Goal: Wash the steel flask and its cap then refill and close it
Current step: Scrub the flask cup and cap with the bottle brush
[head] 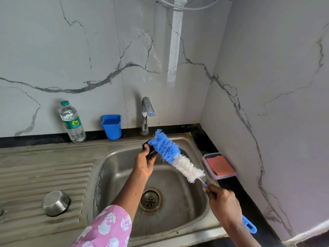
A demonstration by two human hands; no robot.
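While the left hand [144,162] curls around a small black flask cap [149,148] above the stainless steel sink [178,207], the right hand [222,204] grips the blue plastic handle of a long blue-and-white bristle bottle brush [175,155], its blue tip touching the cap. On the ribbed drainboard sits an upturned steel bowl [56,203] (the flask itself cannot be seen). Behind stand a chrome tap [146,113], a blue plastic cup [111,126] and a clear water bottle [72,122].

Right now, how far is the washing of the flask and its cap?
Nothing looks finished. In hand: the left hand holds a small black cap over the sink while the right hand scrubs it with the bottle brush. The tap is dry. Left: flask, unseen here, refilling, closing.
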